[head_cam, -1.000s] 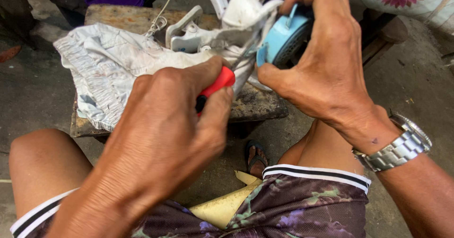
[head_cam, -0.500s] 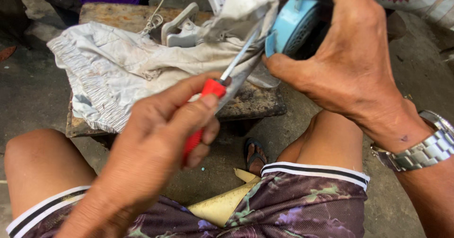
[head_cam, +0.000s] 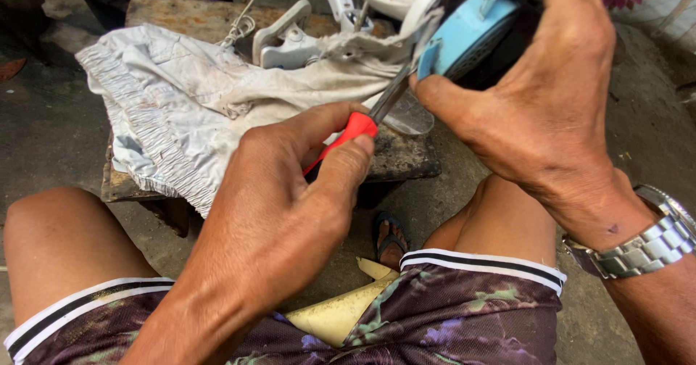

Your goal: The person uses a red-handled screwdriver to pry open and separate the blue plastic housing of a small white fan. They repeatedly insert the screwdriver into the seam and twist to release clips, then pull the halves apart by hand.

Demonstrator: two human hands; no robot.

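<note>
My left hand (head_cam: 283,213) grips a screwdriver (head_cam: 362,122) by its red handle, its metal shaft pointing up and right. The tip meets a light blue and black plastic housing (head_cam: 467,35) that my right hand (head_cam: 536,97) holds from the side, thumb pressed on its lower edge. A metal wristwatch (head_cam: 638,242) sits on my right wrist. The exact spot where the tip touches is hidden by my right thumb and the housing's rim.
A worn wooden stool (head_cam: 406,155) stands before my knees, draped with a dirty white cloth (head_cam: 188,97). White plastic parts (head_cam: 290,39) and a cord (head_cam: 243,24) lie on it. Concrete floor all around; a sandalled foot (head_cam: 391,238) and a yellowish sheet (head_cam: 341,310) show below.
My left hand has slid lower and turned, exposing more of the screwdriver shaft. The blue housing has lifted up and right with my right hand.
</note>
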